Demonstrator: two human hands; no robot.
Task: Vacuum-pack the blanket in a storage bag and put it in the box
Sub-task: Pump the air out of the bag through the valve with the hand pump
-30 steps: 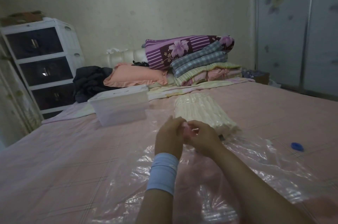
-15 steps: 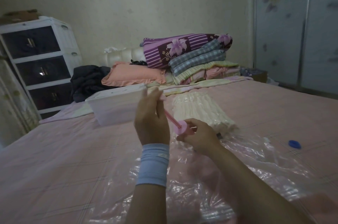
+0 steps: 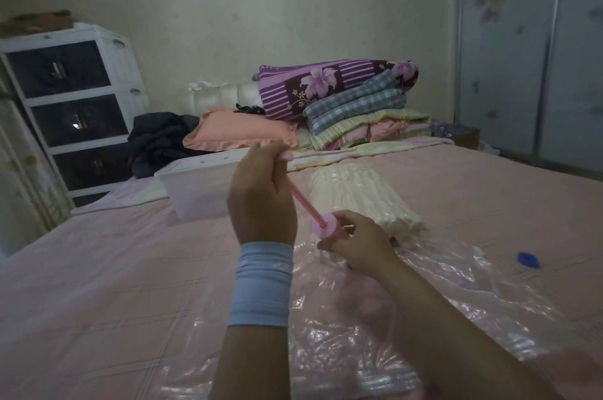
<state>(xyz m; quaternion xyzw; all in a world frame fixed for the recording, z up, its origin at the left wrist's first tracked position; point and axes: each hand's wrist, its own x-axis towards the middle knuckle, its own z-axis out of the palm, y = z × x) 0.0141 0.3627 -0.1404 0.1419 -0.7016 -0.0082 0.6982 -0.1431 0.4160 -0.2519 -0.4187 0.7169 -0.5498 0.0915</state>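
Two hands, left (image 3: pixel 262 200) and right (image 3: pixel 359 244), grip a slim pink pump (image 3: pixel 326 227)

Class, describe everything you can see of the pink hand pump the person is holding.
The pink hand pump looks plastic: a thin rod slants up-left from a round cap, extended. The left hand grips its top handle; the right hand holds the barrel under the cap, hiding most of it. Its lower end sits over the clear storage bag; contact is hidden.

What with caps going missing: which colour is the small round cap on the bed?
The small round cap is blue; head view.
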